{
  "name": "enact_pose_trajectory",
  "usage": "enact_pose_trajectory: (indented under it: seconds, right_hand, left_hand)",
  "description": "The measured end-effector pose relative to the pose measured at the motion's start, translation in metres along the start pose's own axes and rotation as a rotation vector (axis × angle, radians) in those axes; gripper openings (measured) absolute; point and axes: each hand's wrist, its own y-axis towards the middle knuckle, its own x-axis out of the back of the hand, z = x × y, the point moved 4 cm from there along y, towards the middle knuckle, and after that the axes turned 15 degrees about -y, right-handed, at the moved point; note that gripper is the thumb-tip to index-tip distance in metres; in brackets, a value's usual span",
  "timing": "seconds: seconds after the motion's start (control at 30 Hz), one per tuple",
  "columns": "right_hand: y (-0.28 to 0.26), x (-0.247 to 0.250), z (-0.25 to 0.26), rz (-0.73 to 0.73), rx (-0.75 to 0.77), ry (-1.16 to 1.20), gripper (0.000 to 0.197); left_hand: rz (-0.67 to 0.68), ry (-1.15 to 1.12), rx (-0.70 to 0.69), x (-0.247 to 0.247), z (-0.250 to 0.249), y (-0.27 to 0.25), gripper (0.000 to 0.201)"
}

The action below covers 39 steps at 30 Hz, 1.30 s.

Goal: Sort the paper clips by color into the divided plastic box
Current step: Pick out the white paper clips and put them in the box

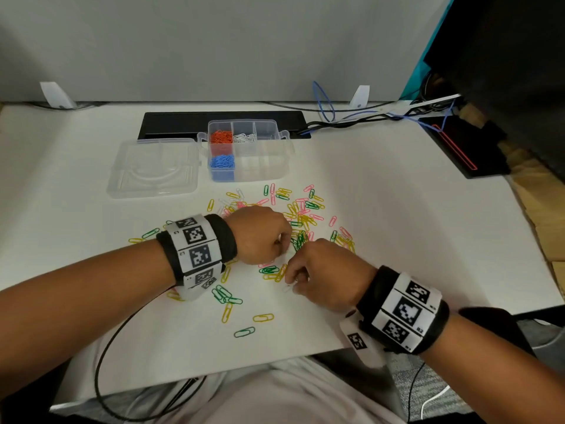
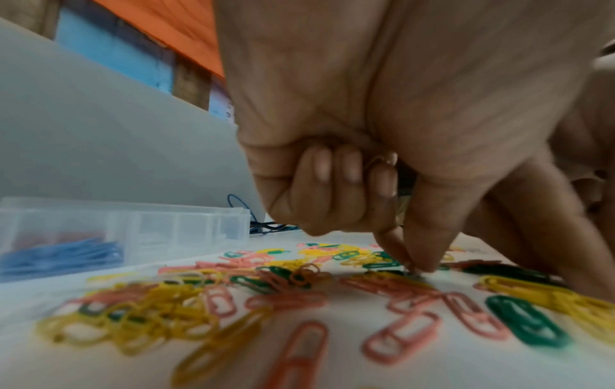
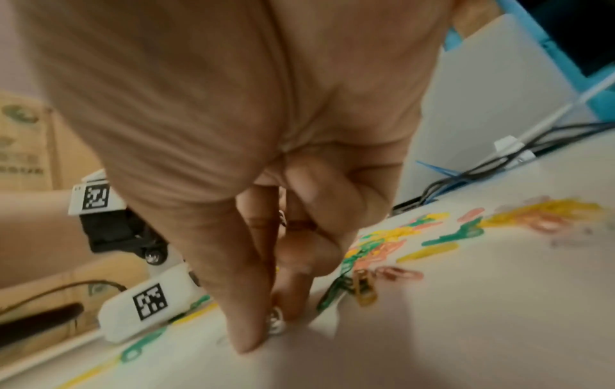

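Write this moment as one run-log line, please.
box: orange, white, blue sorted | left hand: pinching in pile | right hand: pinching white clip

office: white desk, partition, cables

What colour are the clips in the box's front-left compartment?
Blue clips; clearest in the head view.

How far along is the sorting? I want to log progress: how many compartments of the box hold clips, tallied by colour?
Orange-red clips: 1 compartment
White clips: 1 compartment
Blue clips: 1 compartment
Total: 3 filled compartments in the divided box
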Motion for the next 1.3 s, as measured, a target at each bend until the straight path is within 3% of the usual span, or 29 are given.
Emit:
enact_pose_trajectory:
  seconds: [0.1,0.2,0.27,0.37,0.5,0.63,0.8,0.9,1.0,1.1,1.3]
  right_hand:
    - [0.003,0.002,0.000,0.020,0.026,-0.106,0.007]
    - [0.004,0.001,-0.001,0.055,0.040,-0.169,0.010]
    - [0.005,0.000,0.003,0.070,0.052,-0.198,0.007]
    - [0.005,-0.001,0.008,0.076,0.073,-0.191,0.009]
    - [-0.006,0.030,0.004,-0.046,0.053,0.045,0.009]
    - [-0.013,0.083,-0.010,-0.281,0.009,0.328,0.010]
    - [-0.019,0.110,-0.037,-0.427,-0.048,0.443,0.009]
    - [-0.023,0.099,-0.076,-0.528,-0.198,0.416,0.006]
    - [-0.027,0.064,-0.100,-0.300,-0.258,0.334,0.013]
    - [-0.030,0.028,-0.098,-0.043,-0.274,0.189,0.013]
    - [-0.025,0.016,-0.096,0.027,-0.307,-0.058,0.007]
  left_hand:
    - [-0.081,-0.336,0.086,0.005,0.005,0.001,0.015]
    - [-0.174,-1.146,0.198,0.006,0.009,-0.002,0.023]
    - [-0.173,-1.548,0.257,0.002,0.012,-0.004,0.021]
    - [-0.164,-1.805,0.297,-0.004,0.016,-0.006,0.013]
    - [-0.189,-1.881,0.287,-0.008,0.013,-0.004,0.003]
    - [-0.094,-1.946,0.205,-0.012,-0.008,0.009,0.022]
    - [-0.026,-1.969,0.208,-0.007,-0.045,0.028,0.026]
    - [-0.078,-1.851,0.274,-0.005,-0.044,0.033,0.039]
    - [-0.118,-1.669,0.312,-0.005,-0.034,0.037,0.043]
    - [-0.120,-1.632,0.377,-0.010,-0.026,0.037,0.041]
    - [-0.221,-1.634,0.426,-0.016,-0.016,0.039,0.031]
